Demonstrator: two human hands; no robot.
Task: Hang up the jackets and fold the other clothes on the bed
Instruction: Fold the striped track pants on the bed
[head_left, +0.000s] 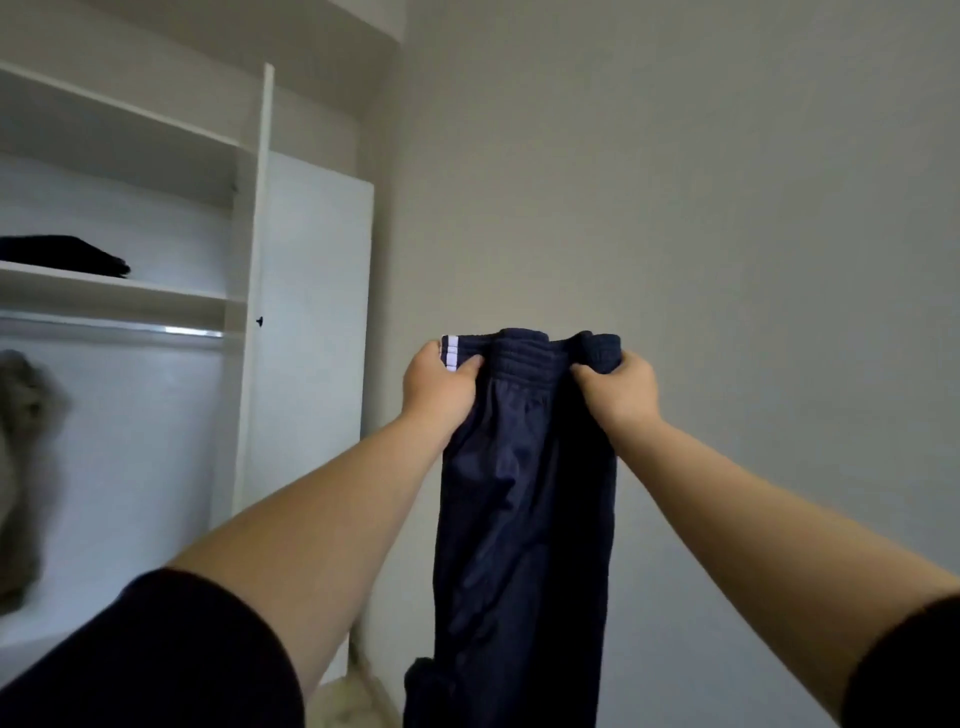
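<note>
We are standing before a plain pale wall (701, 182), and an open white wardrobe (252, 234) is filling the left side. Its left part is running out of the picture, so we are seeing only a piece of the dark folded garment (72, 255) on the shelf. A blurred grey-green garment (23, 426) is hanging under the metal rail (171, 329); what kind it is, we cannot tell.

In the middle we are holding up navy trousers (524, 493) by the waistband, in front of the wall and right of the wardrobe door (311, 338). Our left hand (439, 387) is pinching the corner with the white stripes (451, 353). Our right hand (621, 387) is gripping the other corner, fingers curled into the cloth. The legs are hanging down and leaving the picture at the bottom edge, so their ends are hidden. A pale thing (348, 696) near the bottom is too unclear to name. Right of the trousers only bare wall is showing, with free room around both arms.
</note>
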